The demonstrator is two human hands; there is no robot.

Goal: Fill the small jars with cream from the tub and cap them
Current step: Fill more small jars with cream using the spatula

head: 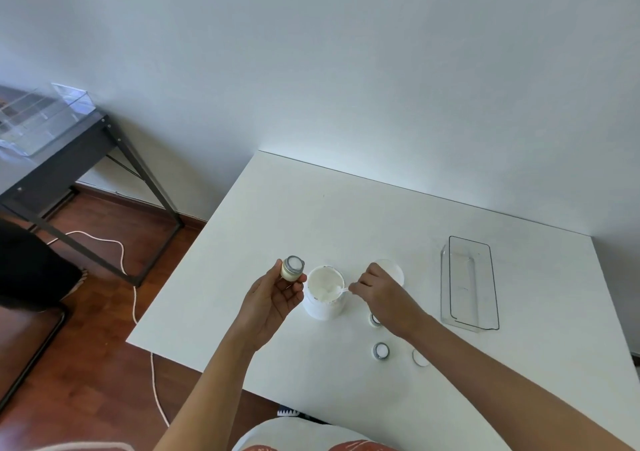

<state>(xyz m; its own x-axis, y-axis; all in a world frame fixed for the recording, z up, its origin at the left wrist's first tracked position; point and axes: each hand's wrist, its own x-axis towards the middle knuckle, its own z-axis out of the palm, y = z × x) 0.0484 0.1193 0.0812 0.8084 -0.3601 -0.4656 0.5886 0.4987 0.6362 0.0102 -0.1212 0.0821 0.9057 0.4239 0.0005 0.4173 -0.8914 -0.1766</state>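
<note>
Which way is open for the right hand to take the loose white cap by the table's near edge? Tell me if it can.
Probably yes. The white cap lies alone on the table, just beside the right forearm, with nothing over it. But the right hand is holding a small spoon at the tub, so it must free itself first.

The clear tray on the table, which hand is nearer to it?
Right. The right hand works at the tub with a small spatula, left of the clear tray. The left hand holds a small jar beyond the tub, farther away.

Tub (325, 293) mid-table (311, 215), its lid (393, 270) just right, clear tray (469, 282) farther right, two jars (381, 350) in front.
</note>
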